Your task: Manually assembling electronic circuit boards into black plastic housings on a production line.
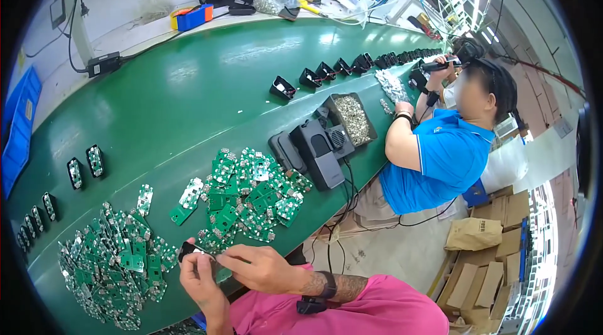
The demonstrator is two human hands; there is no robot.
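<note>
My left hand (pixel 200 281) grips a small black plastic housing (pixel 188 249) between thumb and fingers, above the table's near edge. My right hand (pixel 260 267) meets it from the right, its thumb and forefinger pinched at the housing's open side; what they pinch is too small to make out. Just beyond my hands lies a heap of green circuit boards (pixel 245 193). A second, larger heap of boards (pixel 119 266) spreads to the left. Between the heaps lie a few loose boards (pixel 186 202).
Black housings with boards inside (pixel 95 161) stand at the left; a row of black housings (pixel 282 88) runs along the far right. Beside a black device (pixel 317 154) sits a bin of small metal parts (pixel 353 120). A co-worker in blue (pixel 440 153) works at the right. Cables (pixel 342 209) hang off the edge.
</note>
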